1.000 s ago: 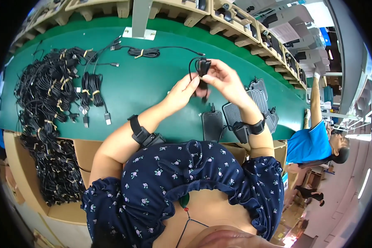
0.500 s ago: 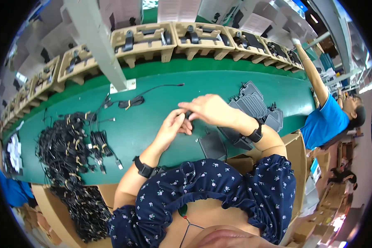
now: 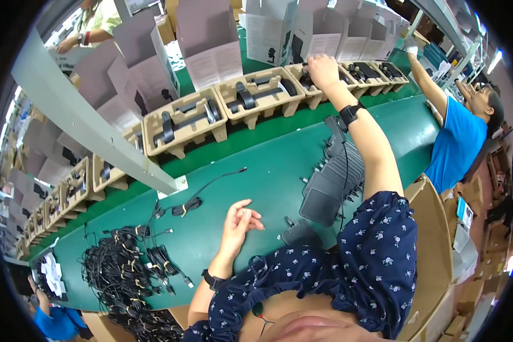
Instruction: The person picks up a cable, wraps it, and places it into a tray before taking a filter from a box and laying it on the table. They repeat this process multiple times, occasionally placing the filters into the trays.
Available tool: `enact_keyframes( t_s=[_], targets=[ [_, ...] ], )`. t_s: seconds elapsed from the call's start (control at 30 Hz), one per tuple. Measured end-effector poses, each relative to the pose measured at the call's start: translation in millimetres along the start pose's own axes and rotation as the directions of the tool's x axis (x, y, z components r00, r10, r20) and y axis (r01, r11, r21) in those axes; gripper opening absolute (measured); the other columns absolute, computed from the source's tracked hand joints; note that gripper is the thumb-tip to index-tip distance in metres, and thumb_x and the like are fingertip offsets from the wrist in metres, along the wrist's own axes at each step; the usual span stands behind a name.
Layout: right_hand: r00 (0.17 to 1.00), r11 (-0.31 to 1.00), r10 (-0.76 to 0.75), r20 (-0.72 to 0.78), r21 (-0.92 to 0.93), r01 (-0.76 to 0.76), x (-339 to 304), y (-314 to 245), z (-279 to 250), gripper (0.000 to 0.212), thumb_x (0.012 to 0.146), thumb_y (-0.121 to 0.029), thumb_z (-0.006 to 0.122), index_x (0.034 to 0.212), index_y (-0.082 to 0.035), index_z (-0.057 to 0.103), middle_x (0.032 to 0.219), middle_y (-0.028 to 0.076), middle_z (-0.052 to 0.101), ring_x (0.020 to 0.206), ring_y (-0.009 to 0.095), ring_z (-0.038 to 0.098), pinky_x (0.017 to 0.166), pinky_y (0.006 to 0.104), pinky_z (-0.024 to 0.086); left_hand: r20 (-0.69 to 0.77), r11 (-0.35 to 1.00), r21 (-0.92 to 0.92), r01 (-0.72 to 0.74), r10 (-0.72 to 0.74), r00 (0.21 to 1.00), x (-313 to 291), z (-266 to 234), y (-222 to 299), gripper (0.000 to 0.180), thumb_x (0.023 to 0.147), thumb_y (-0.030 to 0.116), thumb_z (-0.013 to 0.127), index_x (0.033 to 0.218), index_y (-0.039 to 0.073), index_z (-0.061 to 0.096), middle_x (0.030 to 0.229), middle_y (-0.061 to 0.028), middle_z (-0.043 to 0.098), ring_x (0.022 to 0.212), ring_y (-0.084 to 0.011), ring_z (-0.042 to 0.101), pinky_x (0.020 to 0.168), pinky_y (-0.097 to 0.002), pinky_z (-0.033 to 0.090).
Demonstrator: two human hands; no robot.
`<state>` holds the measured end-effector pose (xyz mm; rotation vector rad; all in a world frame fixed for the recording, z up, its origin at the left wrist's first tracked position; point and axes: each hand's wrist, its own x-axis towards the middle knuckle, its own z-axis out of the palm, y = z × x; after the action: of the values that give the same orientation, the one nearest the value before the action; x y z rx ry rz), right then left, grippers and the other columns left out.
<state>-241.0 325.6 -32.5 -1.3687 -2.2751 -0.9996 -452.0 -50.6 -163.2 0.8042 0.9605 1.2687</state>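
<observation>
- Close by your chest, one dark flat pad (image 3: 302,234) lies at the near edge of the green table (image 3: 259,185).
- To your left, a heap of black cables (image 3: 117,265), tied in bundles, spreads across the tabletop.
- Between heap and pads, your left hand (image 3: 240,226) is over the table, fingers loosely bent and parted.
- Right of that hand, more dark pads (image 3: 323,196) lie overlapping beside your right arm.
- Farther off, one tied cable (image 3: 187,206) lies with an end stretched out.
- At the table's far side, your right hand (image 3: 324,71) is over a moulded tray (image 3: 313,96) in a row of similar trays (image 3: 269,109); its fingers bend downward, and whether they grip anything cannot be told.
- Behind the row, pale open boxes (image 3: 208,51) stand upright.
</observation>
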Motion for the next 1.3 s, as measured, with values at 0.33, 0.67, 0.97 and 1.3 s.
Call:
enact_keyframes(
  t_s=[0.33, 0.67, 0.97, 1.3],
  targets=[
    [0.870, 0.804, 0.393, 0.299, 0.347, -0.483, 26.6, -38.6, 89.0, 0.025, 0.085, -0.023, 0.046, 0.098, -0.002, 0.046, 0.084, 0.022, 0.062, 0.081, 0.038, 0.061, 0.070, 0.0456, 0.049, -0.041, 0.998, -0.065, 0.001, -0.004, 0.999, -0.8, -5.9, -8.2, 0.034, 0.092, 0.016, 0.043, 0.122, 0.004, 0.034, 0.090, -0.0136, 0.055, 0.073, -0.0180, 0.057, 0.071, -0.0331, 0.050],
    [0.950, 0.941, 0.283, 0.136, 0.151, -0.302, 13.4, -36.2, 76.6, 0.027, 0.085, -0.016, 0.041, 0.091, -0.003, 0.063, 0.096, 0.014, 0.063, 0.093, 0.033, 0.058, 0.079, 0.0396, 0.047, -0.062, 1.000, -0.030, 0.005, -0.007, 0.998, -2.4, -8.9, -6.6, 0.031, 0.092, 0.015, 0.044, 0.120, 0.002, 0.036, 0.090, -0.0136, 0.055, 0.073, -0.0182, 0.057, 0.072, -0.0330, 0.050],
    [0.778, 0.692, 0.599, 0.190, 0.364, -0.623, 6.8, -31.0, 85.6, 0.030, 0.079, -0.029, 0.057, 0.101, -0.009, 0.060, 0.114, 0.010, 0.053, 0.099, 0.028, 0.053, 0.082, 0.0398, 0.045, -0.017, 1.000, -0.002, -0.013, 0.013, 1.000, -1.4, -10.5, -13.1, 0.025, 0.092, 0.013, 0.044, 0.114, 0.002, 0.042, 0.089, -0.0116, 0.056, 0.074, -0.0171, 0.057, 0.072, -0.0321, 0.049],
    [0.942, 0.934, 0.328, -0.076, 0.173, -0.312, -6.0, -29.8, 90.0, 0.016, 0.077, -0.019, 0.052, 0.080, -0.012, 0.066, 0.083, 0.006, 0.062, 0.091, 0.024, 0.056, 0.076, 0.0360, 0.041, -0.002, 0.999, 0.037, -0.017, 0.018, 1.000, -4.5, -15.6, -18.4, 0.022, 0.092, 0.009, 0.043, 0.112, 0.002, 0.044, 0.090, -0.0099, 0.056, 0.074, -0.0160, 0.058, 0.073, -0.0312, 0.050]
  ],
)
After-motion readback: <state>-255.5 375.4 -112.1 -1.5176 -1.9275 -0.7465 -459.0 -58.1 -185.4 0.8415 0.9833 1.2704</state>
